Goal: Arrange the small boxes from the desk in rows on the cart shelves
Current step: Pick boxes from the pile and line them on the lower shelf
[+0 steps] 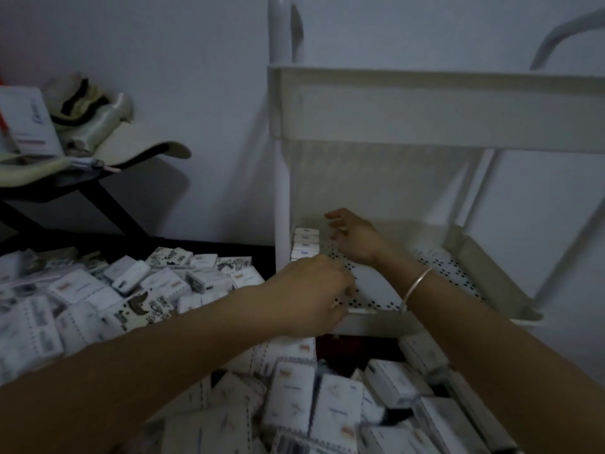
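**Head view: a first short row started on the cart's middle shelf**

Head camera looks down on a white cart (281, 191) at the right. Its upper shelf (425, 106) sits far and high, and its perforated middle shelf (442, 267) is below. A dark desk (229, 249) runs left and near, heaped with loose small boxes (157, 290). More lie in a jumble at the near edge, under both forearms.

On the middle shelf a short row of boxes (306, 242) stands against the far left corner, beside the cart's post. Most of the shelf floor to the right of it shows bare.

The right hand (355, 239) hovers just right of that row, fingers loosely spread and holding nothing. The left hand (311, 293) is at the shelf's near left edge with its fingers curled under. It may be pinching a box, but the fingers hide whatever is inside, so I cannot tell. A thin bangle (417, 286) circles the right wrist.

The boxes look like light, stiff card cartons with smooth printed faces, so they should slide easily against each other. Pinching one across its two long sides would likely keep it square, and it could then be set flush against the last box in the row.
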Demonstrator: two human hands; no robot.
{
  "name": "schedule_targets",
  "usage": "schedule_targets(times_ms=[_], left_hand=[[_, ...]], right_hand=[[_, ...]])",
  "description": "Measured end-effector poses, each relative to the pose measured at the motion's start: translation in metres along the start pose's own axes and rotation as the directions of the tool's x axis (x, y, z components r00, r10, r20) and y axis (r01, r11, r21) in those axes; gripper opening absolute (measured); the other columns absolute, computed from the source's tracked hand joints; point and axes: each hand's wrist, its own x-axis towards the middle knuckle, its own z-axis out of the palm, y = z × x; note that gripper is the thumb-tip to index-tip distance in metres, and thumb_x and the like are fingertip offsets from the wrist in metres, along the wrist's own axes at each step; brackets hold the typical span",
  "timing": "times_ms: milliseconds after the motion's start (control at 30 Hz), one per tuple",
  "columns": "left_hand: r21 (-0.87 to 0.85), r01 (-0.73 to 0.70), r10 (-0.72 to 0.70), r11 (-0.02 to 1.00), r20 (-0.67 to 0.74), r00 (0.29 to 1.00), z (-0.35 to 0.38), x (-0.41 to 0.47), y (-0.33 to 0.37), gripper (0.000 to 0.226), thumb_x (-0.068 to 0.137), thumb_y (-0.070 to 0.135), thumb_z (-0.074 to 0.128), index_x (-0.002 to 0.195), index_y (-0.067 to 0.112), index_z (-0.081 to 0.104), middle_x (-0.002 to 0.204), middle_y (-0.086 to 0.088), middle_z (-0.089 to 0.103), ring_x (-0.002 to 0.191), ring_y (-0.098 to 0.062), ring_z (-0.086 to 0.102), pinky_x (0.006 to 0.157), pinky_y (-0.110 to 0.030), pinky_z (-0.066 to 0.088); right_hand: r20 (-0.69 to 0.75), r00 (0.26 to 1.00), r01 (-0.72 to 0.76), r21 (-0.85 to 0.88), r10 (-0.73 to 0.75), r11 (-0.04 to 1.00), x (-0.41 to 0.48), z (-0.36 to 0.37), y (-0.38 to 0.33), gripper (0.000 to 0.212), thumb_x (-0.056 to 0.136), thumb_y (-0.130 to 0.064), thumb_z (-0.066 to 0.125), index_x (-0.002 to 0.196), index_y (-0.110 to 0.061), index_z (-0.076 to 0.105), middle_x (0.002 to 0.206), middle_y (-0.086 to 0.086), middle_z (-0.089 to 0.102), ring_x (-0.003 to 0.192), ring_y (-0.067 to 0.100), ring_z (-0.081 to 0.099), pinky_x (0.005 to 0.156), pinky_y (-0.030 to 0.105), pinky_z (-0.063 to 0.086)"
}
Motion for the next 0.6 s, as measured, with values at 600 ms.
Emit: schedule_targets(times_ms=[600], left_hand=[[-0.218,0.100,-0.042,0.971,0.253,0.967,0.031,0.016,0.069,0.045,0.079,0.043,0.076,0.117,0.020,0.064,0.108,0.006,0.066,0.095,-0.014,0.061,0.085,-0.032,0.052]], right_hand=[[0.073,0.992,0.121,-0.252,-0.105,0.960,-0.223,-0.086,0.005,0.029,0.096,-0.007,0.052,0.112,-0.030,0.060,0.096,-0.015,0.066,0.085,0.002,0.062,0.078,0.024,0.054]])
